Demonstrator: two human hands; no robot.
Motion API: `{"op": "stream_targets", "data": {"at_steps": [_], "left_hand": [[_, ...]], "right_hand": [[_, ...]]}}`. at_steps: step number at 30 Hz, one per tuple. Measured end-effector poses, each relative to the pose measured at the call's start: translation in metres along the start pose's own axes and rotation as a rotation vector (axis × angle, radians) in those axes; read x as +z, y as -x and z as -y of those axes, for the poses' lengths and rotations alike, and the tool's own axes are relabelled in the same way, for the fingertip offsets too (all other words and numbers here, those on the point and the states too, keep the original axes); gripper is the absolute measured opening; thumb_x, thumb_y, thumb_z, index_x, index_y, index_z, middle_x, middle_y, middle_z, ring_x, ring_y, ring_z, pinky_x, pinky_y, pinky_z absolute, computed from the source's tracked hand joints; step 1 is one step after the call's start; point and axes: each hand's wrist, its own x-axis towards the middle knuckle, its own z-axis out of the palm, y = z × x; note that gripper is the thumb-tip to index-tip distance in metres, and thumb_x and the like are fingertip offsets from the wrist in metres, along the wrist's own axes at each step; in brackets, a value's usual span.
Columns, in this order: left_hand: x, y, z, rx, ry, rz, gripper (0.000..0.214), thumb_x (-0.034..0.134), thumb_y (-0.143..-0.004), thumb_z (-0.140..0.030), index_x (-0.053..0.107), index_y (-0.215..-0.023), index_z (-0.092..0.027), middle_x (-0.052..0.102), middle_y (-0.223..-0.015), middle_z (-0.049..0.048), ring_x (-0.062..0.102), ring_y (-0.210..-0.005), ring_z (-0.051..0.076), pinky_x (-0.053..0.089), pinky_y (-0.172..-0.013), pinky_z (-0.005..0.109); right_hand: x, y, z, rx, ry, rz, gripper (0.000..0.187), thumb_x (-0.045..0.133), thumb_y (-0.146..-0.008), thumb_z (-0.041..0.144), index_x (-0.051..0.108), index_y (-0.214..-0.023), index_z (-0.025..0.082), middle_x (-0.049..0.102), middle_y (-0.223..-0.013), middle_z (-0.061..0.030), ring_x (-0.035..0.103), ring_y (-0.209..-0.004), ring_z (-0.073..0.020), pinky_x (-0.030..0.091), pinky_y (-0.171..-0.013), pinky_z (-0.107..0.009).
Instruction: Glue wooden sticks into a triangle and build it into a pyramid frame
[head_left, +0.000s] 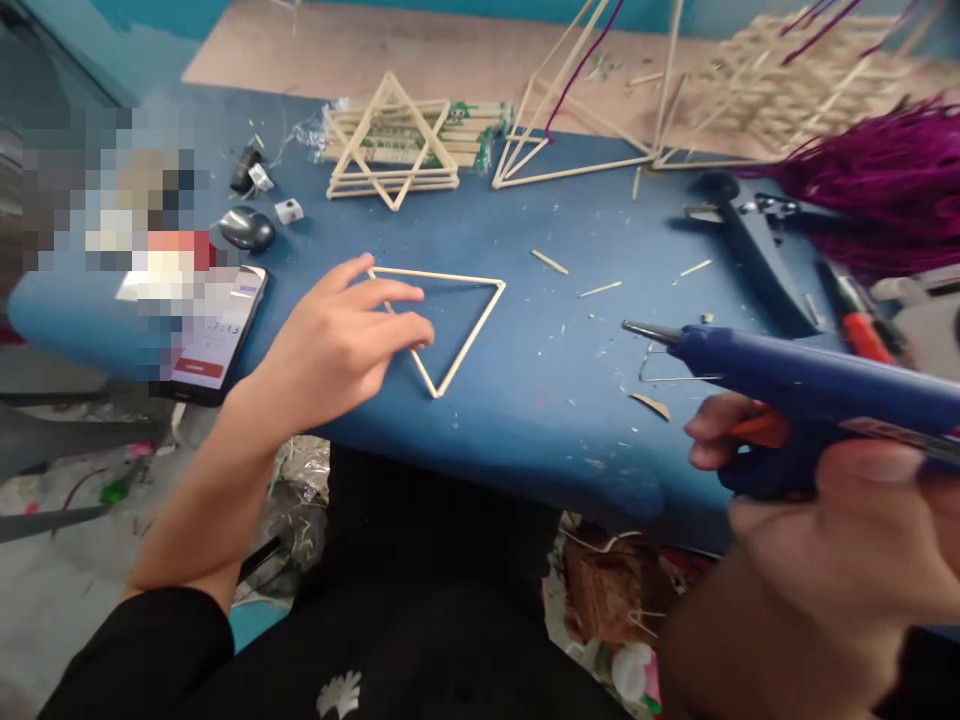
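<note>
A triangle of thin wooden sticks (470,340) lies flat on the blue table (525,430). Over its left side rests my left hand (337,330), fingers spread, with the fingertips at or just above the sticks; whether they press on them I cannot tell. My right hand (840,500) is wrapped round the handle of a blue hot glue gun (810,375), a finger at its orange trigger. The gun's metal nozzle points left, apart from the triangle. Its wire stand (675,378) shows beneath the barrel.
Behind stand a stick star (394,140) over packaged sticks and a larger stick frame (577,172). Purple yarn (885,190), blue-handled pliers (765,250) and a red-and-black tool (862,330) lie right. A phone (214,335) and a computer mouse (247,229) sit left. Stick scraps (550,262) are scattered mid-table.
</note>
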Motion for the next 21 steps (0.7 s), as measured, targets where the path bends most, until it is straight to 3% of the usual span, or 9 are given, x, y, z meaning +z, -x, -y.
{"op": "stream_targets", "data": {"at_steps": [2, 5, 10, 13, 16, 21], "left_hand": [[-0.006, -0.005, 0.002, -0.065, -0.057, -0.037, 0.033, 0.048, -0.096, -0.009, 0.076, -0.1, -0.027, 0.08, -0.11, 0.0045, 0.072, -0.123, 0.025, 0.048, -0.121, 0.057], [-0.007, -0.018, -0.01, -0.213, -0.136, -0.057, 0.026, 0.054, -0.094, -0.013, 0.073, -0.107, -0.024, 0.079, -0.106, 0.0087, 0.073, -0.114, 0.028, 0.057, -0.105, 0.051], [0.014, -0.05, -0.046, -0.325, -0.18, 0.117, 0.035, 0.071, -0.089, -0.027, 0.068, -0.122, -0.013, 0.078, -0.091, 0.0108, 0.074, -0.093, 0.03, 0.058, -0.086, 0.043], [0.021, -0.059, -0.053, -0.301, -0.199, 0.159, 0.036, 0.066, -0.089, -0.018, 0.068, -0.125, -0.014, 0.079, -0.092, 0.0102, 0.074, -0.091, 0.027, 0.057, -0.088, 0.041], [0.016, -0.055, -0.051, -0.223, -0.155, 0.126, 0.036, 0.062, -0.089, -0.012, 0.071, -0.123, -0.018, 0.081, -0.091, 0.0073, 0.075, -0.093, 0.026, 0.057, -0.093, 0.043], [0.007, -0.024, -0.051, -0.096, -0.145, 0.009, 0.031, 0.058, -0.093, -0.009, 0.078, -0.111, -0.024, 0.083, -0.107, 0.0077, 0.075, -0.116, 0.029, 0.05, -0.116, 0.059]], "right_hand": [[-0.003, 0.003, 0.002, -0.048, -0.048, 0.014, 0.033, 0.083, -0.08, 0.046, 0.071, -0.067, 0.018, 0.068, -0.061, -0.0048, 0.061, -0.046, -0.0194, 0.044, -0.035, -0.031], [-0.01, 0.004, 0.002, -0.049, -0.04, 0.092, 0.023, 0.076, -0.086, 0.034, 0.076, -0.073, 0.015, 0.072, -0.066, -0.0071, 0.064, -0.05, -0.0197, 0.048, -0.039, -0.031], [-0.013, 0.003, 0.005, 0.009, -0.068, 0.103, 0.029, 0.074, -0.09, 0.037, 0.076, -0.074, 0.014, 0.072, -0.067, -0.0083, 0.062, -0.048, -0.0174, 0.048, -0.041, -0.029], [-0.01, 0.004, 0.007, 0.024, -0.077, 0.086, 0.029, 0.073, -0.09, 0.039, 0.076, -0.074, 0.015, 0.072, -0.067, -0.0078, 0.06, -0.047, -0.0173, 0.047, -0.04, -0.03], [-0.012, 0.003, 0.004, 0.016, -0.084, 0.103, 0.026, 0.073, -0.091, 0.038, 0.076, -0.076, 0.017, 0.073, -0.068, -0.0066, 0.061, -0.047, -0.0181, 0.047, -0.04, -0.031], [-0.027, 0.003, -0.004, -0.046, 0.108, 0.361, 0.025, 0.065, -0.101, 0.037, 0.079, -0.087, 0.022, 0.076, -0.083, -0.0041, 0.064, -0.06, -0.0152, 0.051, -0.053, -0.03]]}}
